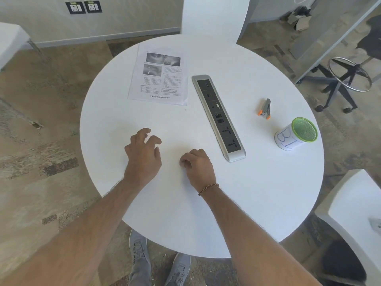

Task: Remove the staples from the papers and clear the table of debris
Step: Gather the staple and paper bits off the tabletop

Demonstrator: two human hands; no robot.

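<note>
- The papers (158,76) lie flat on the worktop (257,193), well beyond the left hand (143,150); whether staples remain is too small to tell.
- Left hand hovers, fingers loosely curled, holding nothing.
- Right hand (195,164) is curled with fingertips pinched at the worktop, probably gathering debris; nothing visible in it.
- A speck (185,110) lies beyond both hands; the staple remover (265,109) and green-rimmed cup (295,136) sit far right of the right hand.

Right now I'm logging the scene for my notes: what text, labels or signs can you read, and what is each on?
"mebooksfree.com": printed at the bottom of the papers.
"BI": hand-drawn in blue on the white label round the green-rimmed cup; possibly more letters out of sight.
Bold heading, lower right of the papers: too small to read, as is the body text.
Two wall signs: pictograms only, too blurred to read.
Power strip: no readable markings.
</note>
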